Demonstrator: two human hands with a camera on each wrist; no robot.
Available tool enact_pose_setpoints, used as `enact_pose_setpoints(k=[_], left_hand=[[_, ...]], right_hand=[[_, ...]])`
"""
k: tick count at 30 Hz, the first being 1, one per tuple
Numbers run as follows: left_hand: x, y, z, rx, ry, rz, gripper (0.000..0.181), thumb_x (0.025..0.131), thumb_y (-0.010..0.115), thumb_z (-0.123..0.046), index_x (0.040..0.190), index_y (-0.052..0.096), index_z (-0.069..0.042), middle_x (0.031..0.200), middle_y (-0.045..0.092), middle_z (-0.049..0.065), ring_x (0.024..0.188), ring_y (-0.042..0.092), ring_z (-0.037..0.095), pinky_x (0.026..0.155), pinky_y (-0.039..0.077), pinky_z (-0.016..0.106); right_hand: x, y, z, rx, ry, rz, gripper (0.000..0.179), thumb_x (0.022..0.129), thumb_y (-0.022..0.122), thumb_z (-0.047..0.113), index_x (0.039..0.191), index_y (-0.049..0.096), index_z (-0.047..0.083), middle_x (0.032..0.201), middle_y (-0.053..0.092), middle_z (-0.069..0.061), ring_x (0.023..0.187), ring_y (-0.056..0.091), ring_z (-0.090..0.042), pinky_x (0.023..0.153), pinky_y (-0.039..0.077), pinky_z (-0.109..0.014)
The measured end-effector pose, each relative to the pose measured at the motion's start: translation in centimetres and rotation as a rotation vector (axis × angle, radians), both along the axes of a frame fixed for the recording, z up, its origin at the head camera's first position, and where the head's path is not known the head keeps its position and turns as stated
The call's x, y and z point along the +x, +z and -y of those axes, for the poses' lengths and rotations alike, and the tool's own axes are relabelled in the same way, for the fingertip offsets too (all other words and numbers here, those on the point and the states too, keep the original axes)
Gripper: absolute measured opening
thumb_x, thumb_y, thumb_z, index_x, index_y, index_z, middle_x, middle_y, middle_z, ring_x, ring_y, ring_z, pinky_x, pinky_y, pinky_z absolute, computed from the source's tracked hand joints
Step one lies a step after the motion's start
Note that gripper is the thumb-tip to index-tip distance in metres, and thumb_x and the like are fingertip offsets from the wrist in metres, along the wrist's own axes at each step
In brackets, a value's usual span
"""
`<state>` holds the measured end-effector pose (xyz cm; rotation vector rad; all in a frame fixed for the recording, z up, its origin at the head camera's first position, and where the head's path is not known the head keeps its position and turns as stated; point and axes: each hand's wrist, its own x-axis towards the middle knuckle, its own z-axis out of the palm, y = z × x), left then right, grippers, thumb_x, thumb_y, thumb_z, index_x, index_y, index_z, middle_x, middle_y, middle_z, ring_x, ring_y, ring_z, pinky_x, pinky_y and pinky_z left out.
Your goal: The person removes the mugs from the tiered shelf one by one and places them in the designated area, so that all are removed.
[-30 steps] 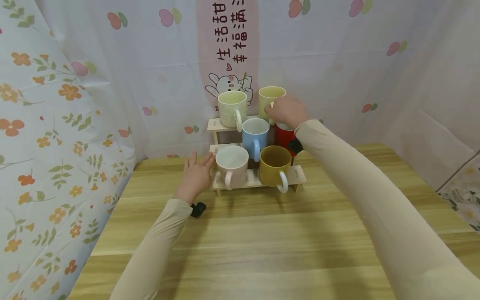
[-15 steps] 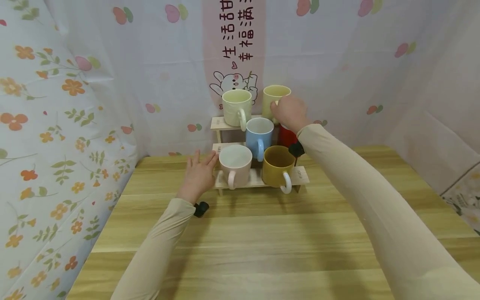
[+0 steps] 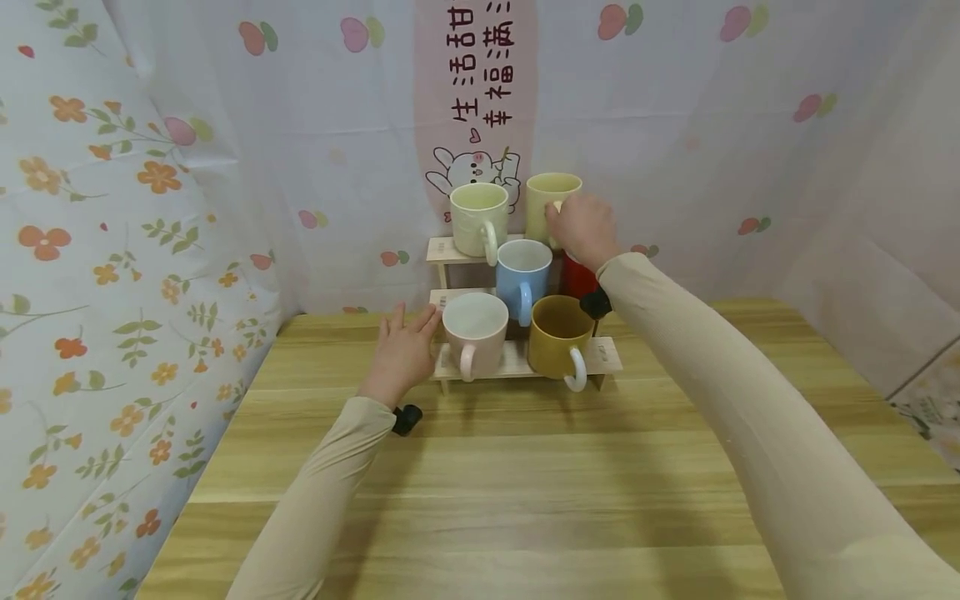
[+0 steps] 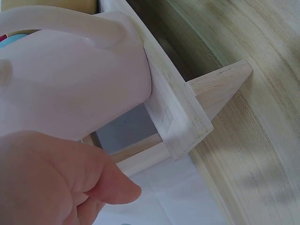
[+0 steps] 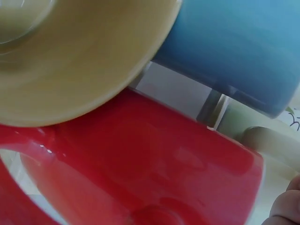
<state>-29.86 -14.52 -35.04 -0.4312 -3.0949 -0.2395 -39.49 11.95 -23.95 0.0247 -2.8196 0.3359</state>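
My right hand [image 3: 583, 229] pinches the handle of the pale yellow mug [image 3: 542, 204], which stands on the top tier of a wooden rack [image 3: 600, 357], at the right. In the right wrist view only its fingertips [image 5: 288, 204] show at the lower right edge. My left hand [image 3: 405, 354] is at the rack's left end, fingers spread, beside the pink mug [image 3: 483, 342] on the bottom tier. The left wrist view shows its thumb [image 4: 115, 185] below that mug; whether it touches the rack I cannot tell.
A pale green mug [image 3: 472, 229] stands at the top left. Below are a blue mug [image 3: 517, 287] and a red mug [image 5: 164, 154], partly hidden by my right hand. A mustard mug [image 3: 551, 350] with a white handle stands front right. Printed cloth [image 3: 337, 208] hangs behind.
The head view has shifted slightly. My right wrist has come a little lower and hides more of the red mug. The left hand and the mugs keep their places.
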Motion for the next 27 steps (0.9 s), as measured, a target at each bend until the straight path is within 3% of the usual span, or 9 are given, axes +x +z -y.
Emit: enact_pose_setpoints(k=[11,18,27], left_hand=[[-0.1,0.3,-0.3,-0.015,0.002,-0.013,0.065,0.090,0.051,-0.008,0.151,0.030,-0.015,0.159,0.023,0.001,0.145,0.005,0.044,0.114,0.008,0.063],[-0.2,0.3,-0.3,-0.024,0.008,0.015,0.065,0.092,0.050,-0.010,0.152,0.027,-0.015,0.160,0.021,0.001,0.146,0.001,0.043,0.115,0.007,0.062],[-0.1,0.2,-0.2,-0.007,0.005,0.021,0.066,0.091,0.051,-0.009,0.152,0.027,-0.015,0.159,0.021,0.002,0.145,0.001,0.044,0.114,0.008,0.063]], right_hand=[[0.6,1.8,-0.9,0.019,0.012,-0.062,0.056,0.100,0.030,0.035,0.061,0.055,0.003,0.067,0.053,-0.012,0.069,0.052,-0.031,0.059,0.042,-0.036],[0.8,2.3,-1.7,0.028,0.007,-0.110,0.056,0.101,0.030,0.036,0.061,0.051,0.003,0.062,0.049,-0.012,0.065,0.047,-0.029,0.057,0.035,-0.031],[1.1,2.8,-2.4,0.035,-0.015,-0.142,0.057,0.100,0.030,0.038,0.061,0.051,0.002,0.066,0.051,-0.015,0.069,0.051,-0.033,0.059,0.041,-0.037]])
